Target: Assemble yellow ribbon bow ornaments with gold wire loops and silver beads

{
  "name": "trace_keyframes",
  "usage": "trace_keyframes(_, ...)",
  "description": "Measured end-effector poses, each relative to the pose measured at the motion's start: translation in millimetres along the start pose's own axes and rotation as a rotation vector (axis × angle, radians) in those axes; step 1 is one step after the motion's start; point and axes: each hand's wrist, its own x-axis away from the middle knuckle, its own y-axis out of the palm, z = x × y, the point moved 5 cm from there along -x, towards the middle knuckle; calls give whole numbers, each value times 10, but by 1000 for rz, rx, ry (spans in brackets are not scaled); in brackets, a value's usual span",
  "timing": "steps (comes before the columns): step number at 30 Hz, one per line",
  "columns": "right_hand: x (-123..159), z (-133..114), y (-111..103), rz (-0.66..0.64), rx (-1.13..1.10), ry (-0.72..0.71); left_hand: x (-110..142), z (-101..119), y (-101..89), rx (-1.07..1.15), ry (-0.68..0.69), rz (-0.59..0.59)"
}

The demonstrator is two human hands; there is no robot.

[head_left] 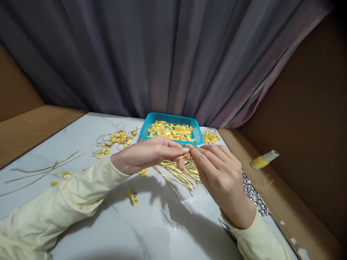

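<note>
My left hand (153, 151) and my right hand (221, 171) meet fingertip to fingertip above the table. Between them is a thin gold wire (184, 156), pinched by the fingers of both; most of it is hidden. Below the hands lies a loose bundle of gold wires (181, 174). A turquoise basket (199, 134) just beyond holds many yellow ribbon bows (170, 130). One yellow bow (132, 197) with a small metal piece rests nearer to me on the white tabletop.
Bows with wire loops (119, 139) lie at the back left, and more bows (210, 136) right of the basket. Long loose wires (43, 169) are at the left. Small silver metal pieces (255, 195), scissors (227, 229) and a yellow thread spool (263, 160) are on the right.
</note>
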Motion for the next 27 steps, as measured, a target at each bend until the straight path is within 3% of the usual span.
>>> trace_keyframes(14,-13,-7,-2,-39,108,-95,10,30,-21,-48,-4,18)
trace_keyframes(22,-4,-10,59,-137,143,-156,9,51,-109,-203,17,131)
trace_keyframes(27,-10,-6,65,-158,123,-153,6,48,-92,-268,7,62)
